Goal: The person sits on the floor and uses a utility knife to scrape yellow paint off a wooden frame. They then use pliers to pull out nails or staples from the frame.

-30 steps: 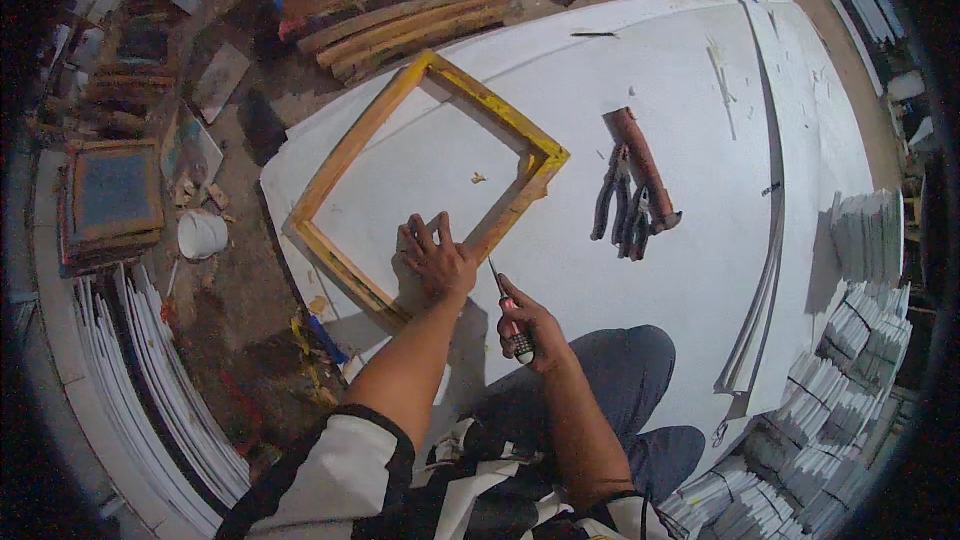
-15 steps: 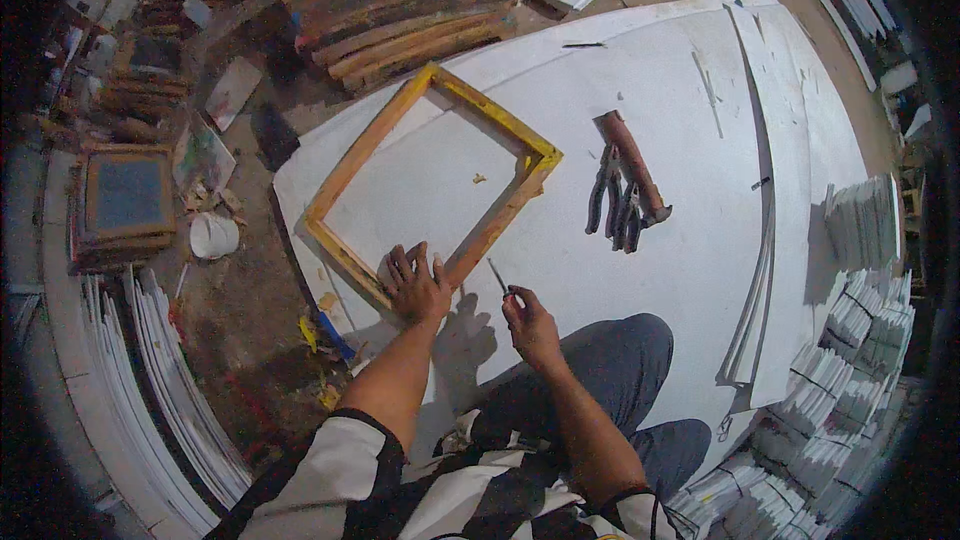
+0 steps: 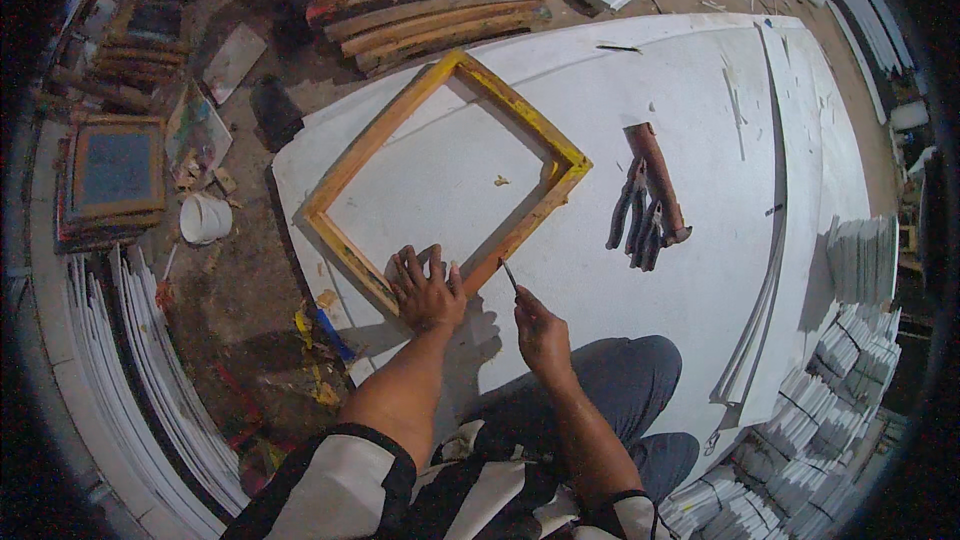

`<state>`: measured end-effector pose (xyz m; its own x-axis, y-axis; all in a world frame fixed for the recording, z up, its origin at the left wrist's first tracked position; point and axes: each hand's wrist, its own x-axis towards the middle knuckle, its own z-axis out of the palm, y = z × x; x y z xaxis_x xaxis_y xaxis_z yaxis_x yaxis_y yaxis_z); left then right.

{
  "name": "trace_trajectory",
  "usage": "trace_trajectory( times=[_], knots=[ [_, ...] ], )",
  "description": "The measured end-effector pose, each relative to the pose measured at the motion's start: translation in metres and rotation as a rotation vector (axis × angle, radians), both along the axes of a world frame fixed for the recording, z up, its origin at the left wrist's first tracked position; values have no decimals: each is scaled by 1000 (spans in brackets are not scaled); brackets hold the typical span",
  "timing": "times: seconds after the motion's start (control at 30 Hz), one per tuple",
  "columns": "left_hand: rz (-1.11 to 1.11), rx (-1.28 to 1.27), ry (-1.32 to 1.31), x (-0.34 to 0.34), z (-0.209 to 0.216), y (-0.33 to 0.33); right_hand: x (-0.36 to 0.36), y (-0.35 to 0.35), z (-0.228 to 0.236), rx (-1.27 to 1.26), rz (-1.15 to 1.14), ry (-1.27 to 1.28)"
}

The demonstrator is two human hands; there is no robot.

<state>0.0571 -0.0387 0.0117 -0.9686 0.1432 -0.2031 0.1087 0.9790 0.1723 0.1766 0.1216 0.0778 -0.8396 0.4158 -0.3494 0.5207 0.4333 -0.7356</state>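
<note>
I have the wooden frame (image 3: 386, 137) flat on the white board (image 3: 720, 330), its long axis running from near left to far right. It lies ahead and leftward of my right hand (image 3: 543, 333); my left hand (image 3: 428, 297) is nearer, laid over the frame's near corner, fingers spread, gripping nothing I can make out. My right fingers are curled closed around a knife (image 3: 511, 278), its tip at the frame's right long side, apparently touching. Right of the frame, well apart, sit a hammer (image 3: 656, 175) and pliers (image 3: 622, 208).
</note>
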Motion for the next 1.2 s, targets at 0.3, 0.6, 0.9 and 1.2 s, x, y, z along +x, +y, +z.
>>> trace_trajectory(
  times=[0.3, 0.6, 0.9, 1.2],
  knots=[
    [-2, -4, 23, 0, -1, 2, -13, 5, 22, 224, 123, -175],
    [-4, 4, 56, 3, -7, -2, -16, 5, 29, 189, 106, -194],
    [-11, 34, 92, 4, -13, -3, -15, 1, 23, 219, 183, -271],
    [-132, -56, 160, 4, -46, -15, -29, -29, 37, 367, 171, -374]
  ],
)
